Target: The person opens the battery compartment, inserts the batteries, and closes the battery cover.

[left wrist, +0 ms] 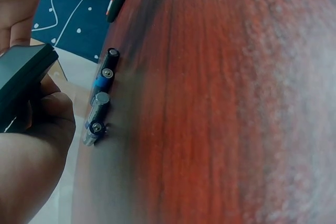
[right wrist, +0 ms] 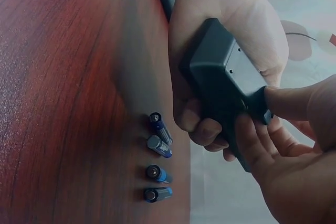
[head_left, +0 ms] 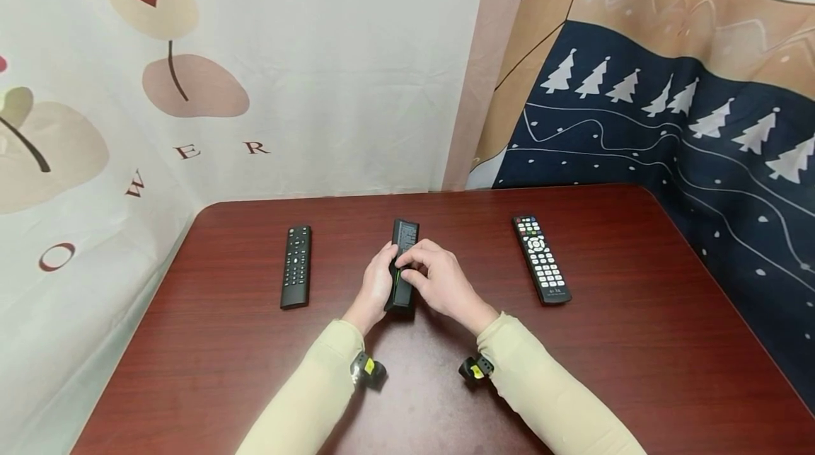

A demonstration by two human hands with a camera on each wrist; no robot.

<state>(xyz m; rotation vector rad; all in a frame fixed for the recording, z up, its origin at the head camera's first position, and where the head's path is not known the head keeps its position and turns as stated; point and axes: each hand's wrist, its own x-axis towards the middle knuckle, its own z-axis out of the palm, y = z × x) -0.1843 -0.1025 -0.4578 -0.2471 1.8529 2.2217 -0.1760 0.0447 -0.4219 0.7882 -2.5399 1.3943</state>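
A black remote control (head_left: 404, 294) is held back side up by my left hand (head_left: 374, 285), above the middle of the table. Seen from the right wrist, the left fingers (right wrist: 205, 129) wrap round its underside. My right hand (head_left: 442, 284) bends over the remote's back, and its thumb and fingertips pinch a raised dark piece (right wrist: 260, 106), which looks like the battery cover. A thin green streak shows beside these fingertips in the head view. Several small batteries (right wrist: 159, 145) lie in a loose row on the table below the hands; in the head view they are hidden.
A second black remote control (head_left: 296, 267) lies button side up on the left of the brown table (head_left: 210, 356). Another remote with white buttons (head_left: 541, 260) lies on the right. Printed curtains (head_left: 356, 73) hang behind the table's far edge.
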